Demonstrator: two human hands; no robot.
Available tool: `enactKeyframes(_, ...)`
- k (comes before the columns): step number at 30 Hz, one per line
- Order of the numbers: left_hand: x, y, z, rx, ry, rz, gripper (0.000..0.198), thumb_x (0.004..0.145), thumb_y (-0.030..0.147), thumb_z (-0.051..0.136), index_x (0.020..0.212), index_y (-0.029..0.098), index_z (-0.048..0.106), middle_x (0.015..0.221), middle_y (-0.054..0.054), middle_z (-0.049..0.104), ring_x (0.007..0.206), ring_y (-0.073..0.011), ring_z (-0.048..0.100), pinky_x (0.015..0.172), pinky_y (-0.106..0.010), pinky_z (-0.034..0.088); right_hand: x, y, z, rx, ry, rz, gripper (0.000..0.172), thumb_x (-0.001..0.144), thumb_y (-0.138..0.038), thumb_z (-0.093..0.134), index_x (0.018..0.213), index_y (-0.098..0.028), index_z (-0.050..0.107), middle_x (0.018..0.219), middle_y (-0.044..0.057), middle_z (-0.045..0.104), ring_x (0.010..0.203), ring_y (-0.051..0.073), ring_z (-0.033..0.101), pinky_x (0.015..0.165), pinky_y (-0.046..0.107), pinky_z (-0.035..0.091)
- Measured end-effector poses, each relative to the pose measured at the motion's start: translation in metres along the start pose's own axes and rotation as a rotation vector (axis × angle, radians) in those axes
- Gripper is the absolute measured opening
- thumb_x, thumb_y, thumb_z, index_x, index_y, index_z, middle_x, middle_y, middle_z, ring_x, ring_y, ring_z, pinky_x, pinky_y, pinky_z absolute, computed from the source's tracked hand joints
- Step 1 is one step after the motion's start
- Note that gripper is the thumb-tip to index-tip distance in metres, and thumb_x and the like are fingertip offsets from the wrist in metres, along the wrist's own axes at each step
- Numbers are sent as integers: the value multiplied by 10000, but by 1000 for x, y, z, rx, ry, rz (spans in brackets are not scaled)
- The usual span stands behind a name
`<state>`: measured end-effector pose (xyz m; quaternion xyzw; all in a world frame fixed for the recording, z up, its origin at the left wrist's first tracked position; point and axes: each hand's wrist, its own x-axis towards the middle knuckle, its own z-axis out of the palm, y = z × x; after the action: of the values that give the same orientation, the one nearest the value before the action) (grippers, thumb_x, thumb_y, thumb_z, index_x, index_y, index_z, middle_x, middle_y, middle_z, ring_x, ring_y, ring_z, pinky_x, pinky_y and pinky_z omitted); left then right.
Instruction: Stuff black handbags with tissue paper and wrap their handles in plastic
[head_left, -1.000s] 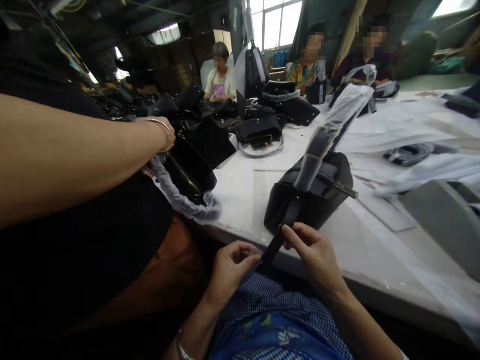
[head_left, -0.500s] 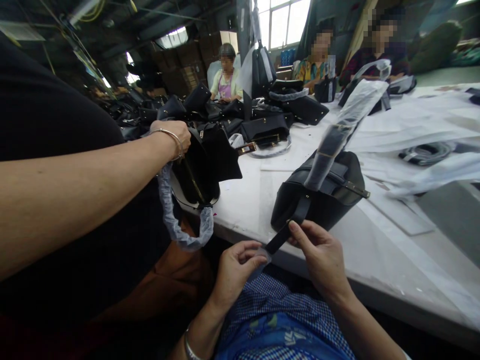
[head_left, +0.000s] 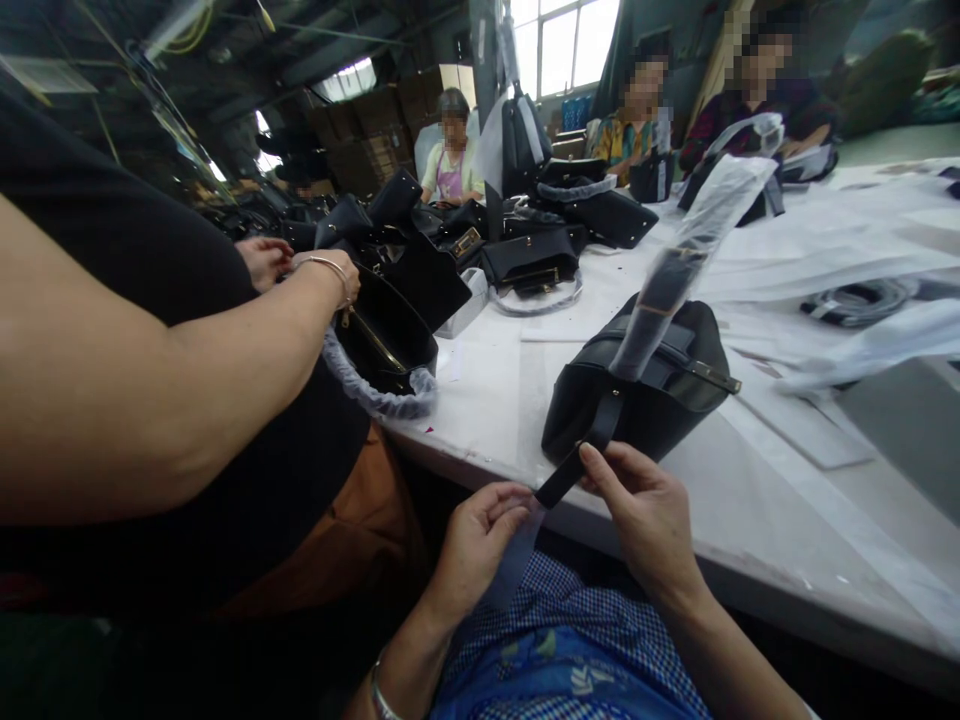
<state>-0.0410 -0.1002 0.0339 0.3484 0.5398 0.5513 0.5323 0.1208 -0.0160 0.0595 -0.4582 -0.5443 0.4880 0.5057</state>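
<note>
A black handbag [head_left: 637,400] lies at the table's front edge, its raised handle wrapped in clear plastic [head_left: 667,270]. From its near side a dark strap [head_left: 562,475] reaches toward me. My right hand [head_left: 645,510] pinches this strap between thumb and fingers, close to the bag. At the strap's free end my left hand [head_left: 487,535] is closed on a thin translucent sheet [head_left: 517,560], which hangs below the fingers over my lap. Whether the left fingertips also touch the strap end I cannot tell.
On my left a co-worker in black, with a bangled arm [head_left: 285,340], handles another open black handbag [head_left: 382,330]. Black bags [head_left: 532,260] are heaped further back. White sheets [head_left: 825,260] and a grey block [head_left: 907,430] lie on the right. Other people sit across the table [head_left: 480,400].
The translucent sheet now hangs longer below my left hand. My right hand stays on the strap. The co-worker's bag has tilted, and that person's second hand has come into view.
</note>
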Motion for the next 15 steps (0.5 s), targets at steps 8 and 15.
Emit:
enactKeyframes(8,-12,-26,12,-82,76,-124,392,716,325,830,1019,149,654,829,-32,699,669,-128,644,595,-203,466,0,4,-2,-36,-2,-15,333,819,-483,718,875,-154,730,745,41,695,606,145,621,576,262,536)
enactKeyframes(15,-19,-27,16,40,158,-74,318,661,348,862,827,147,680,712,-12,678,654,-129,623,611,-204,468,-2,0,-2,-38,-3,-10,318,813,-477,725,844,-161,724,708,20,671,596,134,607,557,242,512)
